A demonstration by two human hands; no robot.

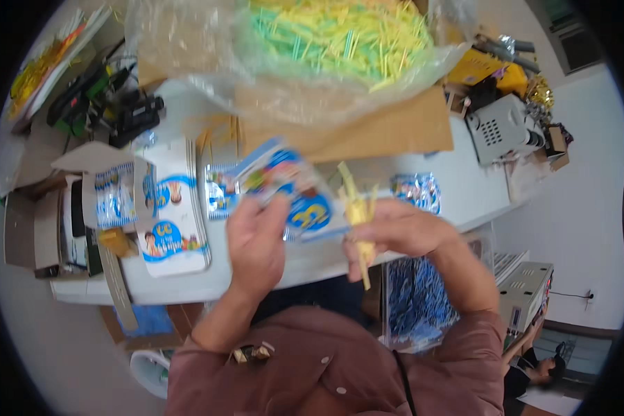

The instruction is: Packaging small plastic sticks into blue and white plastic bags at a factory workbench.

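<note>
Between its thumb and fingers my left hand [258, 236] grips a printed packet [284, 182] in blue and white, tilted and a little blurred. A small bunch of thin yellow strips [357, 211] stands upright in the closed fingers of my right hand [399, 232], close to the packet's right edge. Whether the strips touch the packet, I cannot tell. Behind the left hand, a small blue-and-white packet [220, 187] lies on the white table [312, 267]. Another shiny packet [419, 191] lies beyond my right hand.
A cardboard box [395, 121] with a clear plastic liner holds many yellow and green strips [340, 38] at the back. To the left are stacked printed cards [177, 243] and a carton with packets [114, 194]. A blue-filled bin [419, 298] is below the table edge; a person [534, 374] is lower right.
</note>
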